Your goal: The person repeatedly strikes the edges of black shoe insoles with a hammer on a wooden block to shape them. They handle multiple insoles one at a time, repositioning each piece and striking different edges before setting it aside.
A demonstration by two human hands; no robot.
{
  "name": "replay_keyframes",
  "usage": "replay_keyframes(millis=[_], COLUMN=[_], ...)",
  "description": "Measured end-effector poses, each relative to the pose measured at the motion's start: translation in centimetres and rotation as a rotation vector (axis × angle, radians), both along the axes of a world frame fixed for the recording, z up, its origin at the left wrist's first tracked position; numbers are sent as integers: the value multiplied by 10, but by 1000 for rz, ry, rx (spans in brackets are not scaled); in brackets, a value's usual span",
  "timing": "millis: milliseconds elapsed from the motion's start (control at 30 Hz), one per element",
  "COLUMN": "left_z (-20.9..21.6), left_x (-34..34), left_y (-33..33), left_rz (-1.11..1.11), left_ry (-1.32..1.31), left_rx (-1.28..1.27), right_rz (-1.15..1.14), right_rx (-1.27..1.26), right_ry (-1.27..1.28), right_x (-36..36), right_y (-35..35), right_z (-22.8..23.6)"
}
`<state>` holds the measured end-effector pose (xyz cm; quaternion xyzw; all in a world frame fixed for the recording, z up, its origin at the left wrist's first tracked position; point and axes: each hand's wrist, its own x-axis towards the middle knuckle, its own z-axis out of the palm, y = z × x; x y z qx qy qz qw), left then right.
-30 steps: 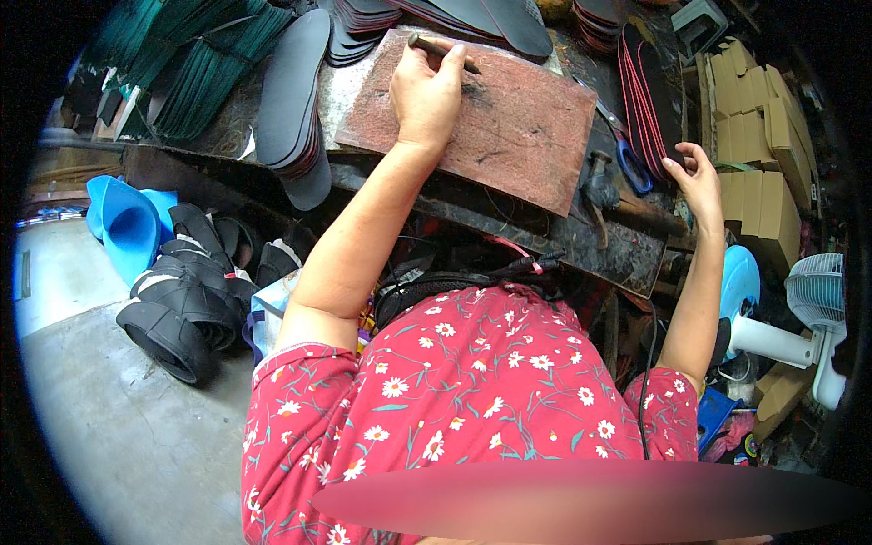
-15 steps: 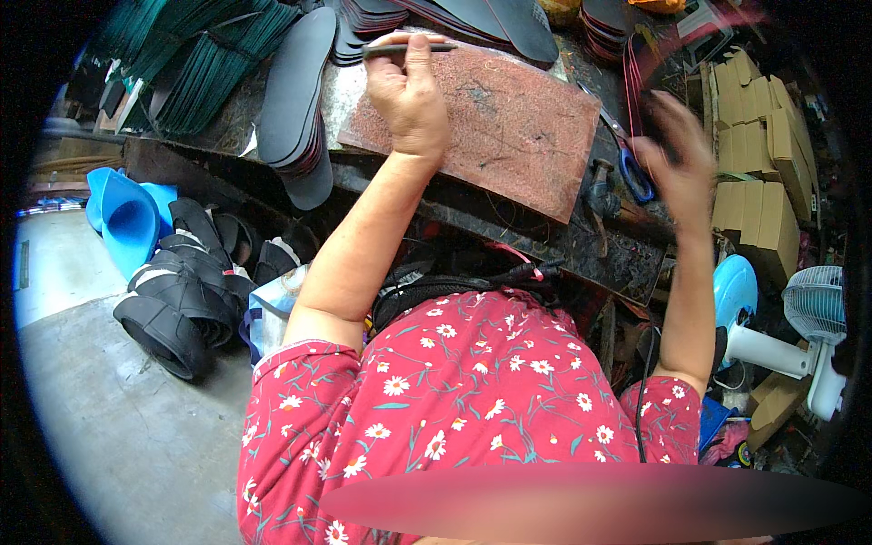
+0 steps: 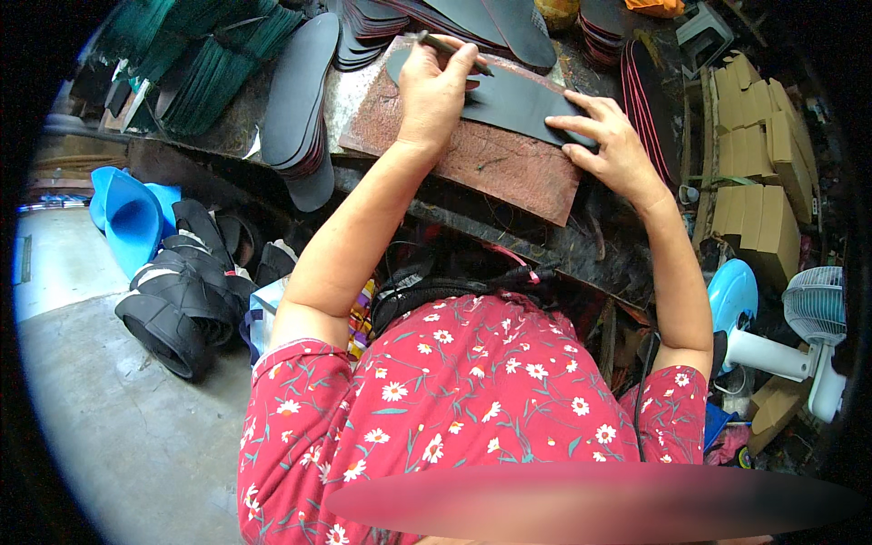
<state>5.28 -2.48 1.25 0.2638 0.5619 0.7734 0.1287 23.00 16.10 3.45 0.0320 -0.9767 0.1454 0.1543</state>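
A dark grey insole [image 3: 518, 103] lies flat across a worn reddish-brown board [image 3: 509, 168] on the workbench. My left hand [image 3: 434, 95] is closed around a slim dark pen-like tool [image 3: 442, 45], whose lower end points down at the insole. Part of the insole is hidden beneath that hand. At the insole's right end my right hand [image 3: 607, 145] rests with its fingers spread, the fingertips touching the piece and its edge.
Stacked dark insoles [image 3: 295, 100] stand left of the board, with more dark pieces [image 3: 522, 32] behind it. Red-edged strips [image 3: 645, 118] lie at the right. Green bundles [image 3: 218, 82] fill the far left. Cartons [image 3: 758, 154] and a fan [image 3: 813, 309] stand right.
The insole now lies on the board, which was bare. My right hand has come left from beside the board onto it. My left hand's tool has tilted downward. The blue-handled scissors no longer show.
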Motion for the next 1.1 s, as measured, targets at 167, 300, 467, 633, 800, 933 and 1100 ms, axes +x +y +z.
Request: replay_keyframes(millis=[167,300,467,633,800,933,1100], left_z=[-9,-12,-5,0,-8,-15,-10], left_x=[-12,-23,-24,-22,-29,-31,-23], left_y=[13,18,18,23,30,31,32], left_rz=[39,88,111,102,75,54,150], left_ry=[32,25,57,213,220,168,312], left_rx=[-127,-191,-202,-182,-251,-230,-298], right_rz=[-38,-77,-119,-342,-403,-566,-371], right_rx=[-3,27,49,2,-5,-780,-507], right_ry=[6,-71,-115,-494,-231,-157,130], right_x=[-1,-6,44,113,136,114,60], right_y=[0,-7,-9,-1,5,6,3], right_z=[-7,5,39,26,8,19,54])
